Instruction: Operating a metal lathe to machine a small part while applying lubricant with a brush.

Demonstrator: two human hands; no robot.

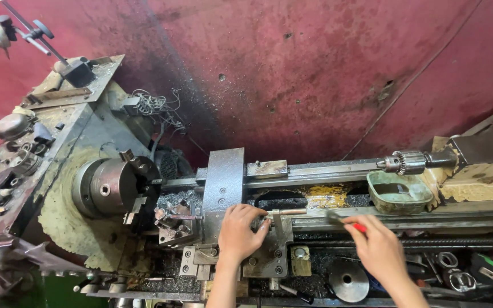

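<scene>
Head view: left hand (239, 232) pinches a short rod (285, 212) at the fingertips, steadying it on the carriage (223, 182). Right hand (379, 246) grips a red-handled brush (343, 221), bristles beside the rod, likely for sweeping chips. Beyond the fingers sits the chuck (112, 187); a green tray (399, 193) lies beyond the brush.

Under the left hand's fingers (256, 219) lies a dull metal rod (287, 212) on a grimy, oily steel carriage (223, 182). The right hand's fingers (366, 225) grip a tool (343, 221) with a glossy red, probably plastic, handle.
</scene>
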